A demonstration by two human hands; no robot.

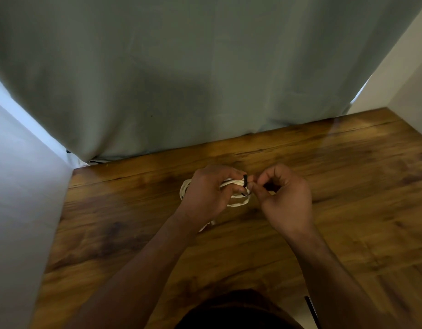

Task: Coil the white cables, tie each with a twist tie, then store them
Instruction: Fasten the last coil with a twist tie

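The cable (238, 201), white and coiled into several loops, sits at the centre of the frame, held just above the table (347, 186). The left hand (205, 193) grips the coil, its fingers curled round the bunched strands. One loop shows to the left of that hand, other loops show below the fingertips, and a loose end trails out beneath the wrist toward the lower centre. A black tie (245, 184) wraps the strands where the two hands meet. The right hand (286, 198) is curled, and its thumb and forefinger pinch the tie at the coil's right side. Whether the tie's ends are twisted together cannot be told. A grey-green curtain (181, 79) fills the upper frame and reaches the table's far edge. White walls (20, 186) stand at left and upper right.
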